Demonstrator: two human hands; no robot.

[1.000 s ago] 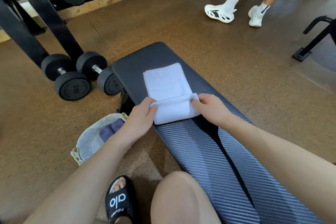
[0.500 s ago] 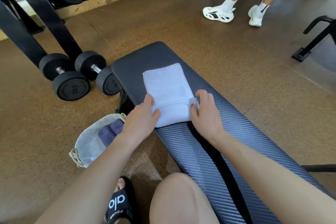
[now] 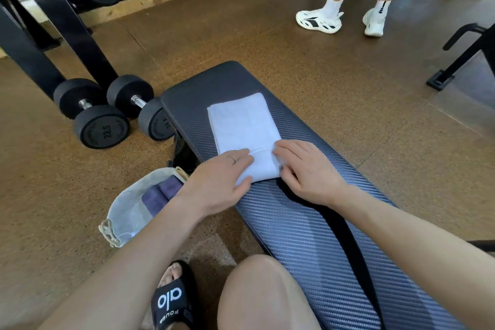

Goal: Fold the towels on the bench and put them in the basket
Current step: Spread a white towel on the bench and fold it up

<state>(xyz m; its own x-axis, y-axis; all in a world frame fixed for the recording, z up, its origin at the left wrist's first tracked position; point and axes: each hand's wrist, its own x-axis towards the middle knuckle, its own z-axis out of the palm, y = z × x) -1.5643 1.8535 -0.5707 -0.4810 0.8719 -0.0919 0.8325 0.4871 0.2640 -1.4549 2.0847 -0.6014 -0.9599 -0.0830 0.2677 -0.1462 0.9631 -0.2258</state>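
A: What is lying on the table (image 3: 308, 222) at present?

B: One white towel (image 3: 242, 126), folded to a strip and running lengthwise toward the far end. Its near end is sitting doubled over, one layer on top of another.

A: And the hands?

B: The left hand (image 3: 222, 182) is lying flat on the near left corner of the towel, fingers straight, pressing and clasping nothing. The right hand (image 3: 305, 169) is resting on the near right edge, fingers bent lightly over the fold; whether it is pinching cloth, I cannot tell.

A: Why are they sitting there?

B: In my judgement they are flattening the fold so it is holding its crease.

A: Where is the basket (image 3: 128, 211)?

B: It is standing on the floor just left of the table, under the left forearm, with dark cloth inside. That is keeping it within easy reach.
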